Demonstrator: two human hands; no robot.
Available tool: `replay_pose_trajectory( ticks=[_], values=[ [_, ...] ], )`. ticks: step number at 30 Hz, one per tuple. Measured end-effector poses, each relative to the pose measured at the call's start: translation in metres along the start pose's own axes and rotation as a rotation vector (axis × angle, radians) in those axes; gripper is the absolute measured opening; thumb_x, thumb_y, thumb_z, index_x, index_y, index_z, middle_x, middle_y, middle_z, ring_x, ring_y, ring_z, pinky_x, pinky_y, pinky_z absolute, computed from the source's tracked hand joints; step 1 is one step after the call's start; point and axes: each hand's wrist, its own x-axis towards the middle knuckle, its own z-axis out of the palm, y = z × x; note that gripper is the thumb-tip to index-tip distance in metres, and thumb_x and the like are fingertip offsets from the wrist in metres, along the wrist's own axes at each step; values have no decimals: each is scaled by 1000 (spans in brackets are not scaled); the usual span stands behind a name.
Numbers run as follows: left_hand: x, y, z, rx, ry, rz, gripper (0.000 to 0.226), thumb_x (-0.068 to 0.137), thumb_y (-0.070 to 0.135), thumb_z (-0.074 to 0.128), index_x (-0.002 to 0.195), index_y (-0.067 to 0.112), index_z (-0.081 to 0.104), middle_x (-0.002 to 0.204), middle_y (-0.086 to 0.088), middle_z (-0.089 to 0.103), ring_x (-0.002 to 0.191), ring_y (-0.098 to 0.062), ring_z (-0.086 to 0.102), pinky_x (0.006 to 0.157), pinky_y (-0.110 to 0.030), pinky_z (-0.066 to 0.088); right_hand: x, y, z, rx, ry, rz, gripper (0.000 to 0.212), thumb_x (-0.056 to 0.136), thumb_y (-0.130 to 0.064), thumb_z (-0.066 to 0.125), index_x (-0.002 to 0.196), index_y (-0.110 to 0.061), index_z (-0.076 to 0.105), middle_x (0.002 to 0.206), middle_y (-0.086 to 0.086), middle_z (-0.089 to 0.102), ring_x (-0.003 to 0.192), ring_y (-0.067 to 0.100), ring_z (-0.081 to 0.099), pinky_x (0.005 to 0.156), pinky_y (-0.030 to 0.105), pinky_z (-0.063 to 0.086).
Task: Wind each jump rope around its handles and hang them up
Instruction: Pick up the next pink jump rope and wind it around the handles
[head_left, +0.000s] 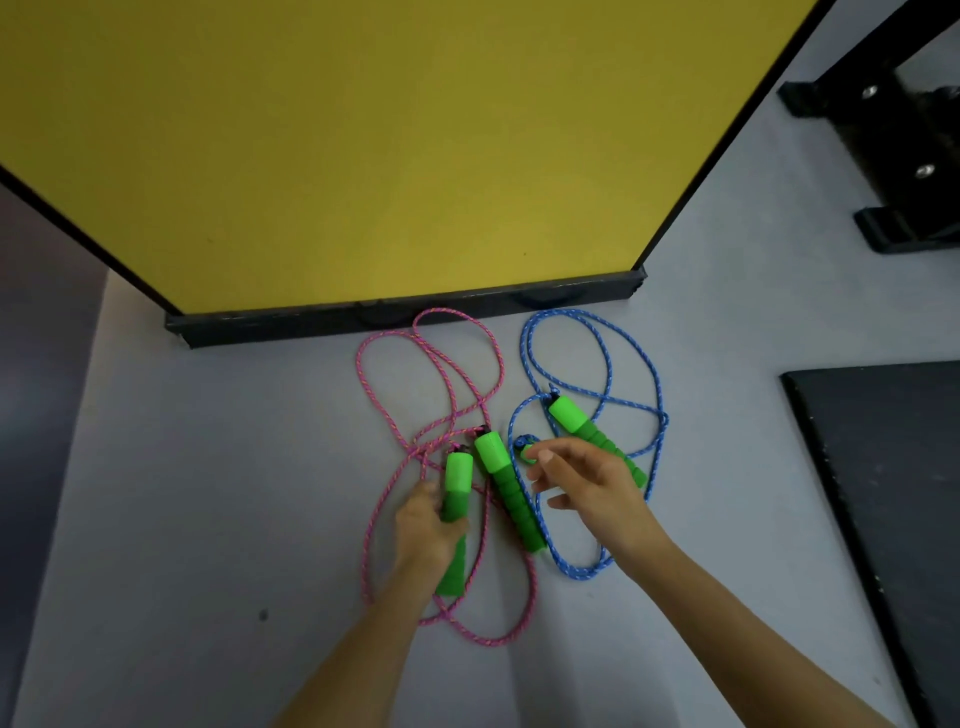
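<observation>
From the head camera, no brand, label or writing can be read on anything in sight; the handles are plain green and the panel is a bare yellow face.

The pink jump rope (467, 358) is a braided cord flecked with lighter threads, lying in loose overlapping loops on the pale grey floor (208, 467), its far loop reaching the panel's base; the blue jump rope (623, 353) is the same braided kind, looped just beside it to the right, the two apart at their far loops and close together near the handles.

The handles are bright green, each with a smooth cylinder at the cord end and a ribbed foam grip below; the left hand (426, 525) is wrapped around one pink-rope handle (457, 478), fingers curled about the grip, its tail end showing below the wrist; the second pink-rope handle (506, 483) lies on the floor between the two hands.

The right hand (587, 483) hangs above the blue rope with fingers loosely spread and slightly bent, thumb and forefinger near a small blue knot (522, 447); whether they touch it cannot be told; a blue-rope handle (576, 421) lies slantwise, partly hidden behind that hand.

The yellow panel (363, 156) stands upright in a black frame with a dark base bar (405, 312); a black mat (883, 467) lies at the right, and a black bolted stand (893, 135) sits at the upper right, well apart from the ropes.
</observation>
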Motion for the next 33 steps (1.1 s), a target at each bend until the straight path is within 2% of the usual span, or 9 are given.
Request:
replay_pose_trajectory(
  ticks=[3, 8, 11, 19, 22, 25, 27, 30, 33],
  values=[
    [-7, 9, -14, -129, -9, -53, 28, 68, -3, 78, 92, 2, 64, 74, -4, 65, 67, -21, 61, 67, -31, 51, -6, -9, -2, -5, 1, -5, 16, 95, -16, 52, 96, -11, 68, 83, 6, 68, 75, 11, 63, 65, 23, 51],
    [-38, 40, -48, -192, -16, 64, 12, 84, 5, 64, 86, 17, 63, 67, 4, 59, 60, -13, 55, 51, -9, 40, -27, -32, 1, 8, -9, -31, 16, 95, -15, 52, 94, -12, 68, 80, 3, 67, 73, 10, 62, 64, 21, 50],
    [-63, 61, -69, -288, -43, 116, 15, 89, -1, 55, 102, 3, 63, 70, -4, 57, 52, -16, 57, 44, -12, 41, -46, -53, 1, 2, -25, -67, 17, 96, -17, 52, 97, -11, 68, 79, -1, 67, 71, 6, 61, 63, 20, 49],
    [-148, 143, -141, -513, -10, 323, 28, 94, 0, 49, 96, 24, 62, 59, 6, 61, 47, -13, 49, 46, -26, 42, -116, -128, -6, 15, -33, -207, 17, 96, -16, 51, 92, -14, 68, 77, -3, 66, 68, 3, 61, 61, 18, 48],
    [-184, 171, -168, -541, -15, 391, 26, 95, 0, 47, 103, 20, 62, 66, -6, 62, 43, -11, 47, 43, -23, 40, -144, -161, -7, 5, -7, -291, 15, 95, -12, 52, 93, -14, 66, 79, -1, 65, 66, 0, 60, 60, 16, 48],
    [-221, 194, -195, -575, -41, 448, 24, 96, -1, 45, 103, 15, 61, 71, -13, 59, 39, -10, 47, 39, -20, 39, -167, -192, -6, -56, 31, -405, 14, 93, -10, 56, 102, -17, 64, 90, 0, 65, 83, 11, 61, 73, 22, 52],
    [-243, 205, -210, -582, -50, 501, 26, 96, 0, 46, 98, 21, 61, 71, -12, 60, 42, -14, 46, 40, -22, 38, -180, -211, -5, -134, 52, -483, 28, 92, -6, 56, 117, -20, 58, 105, -1, 63, 101, 13, 59, 87, 27, 51],
    [-278, 220, -234, -550, -73, 580, 23, 95, 5, 51, 100, 26, 61, 70, -11, 62, 45, -16, 46, 44, -25, 37, -206, -243, 0, -164, 3, -582, 58, 90, 8, 48, 140, -21, 37, 136, -5, 45, 126, 8, 40, 76, 8, 46],
    [-314, 235, -257, -528, -103, 660, 17, 93, 7, 56, 100, 21, 62, 65, -5, 64, 41, -14, 46, 41, -24, 38, -231, -270, 7, -88, -111, -655, 64, 92, 11, 44, 143, -25, 31, 142, -8, 36, 132, 4, 31, 78, 2, 43]
  ],
)
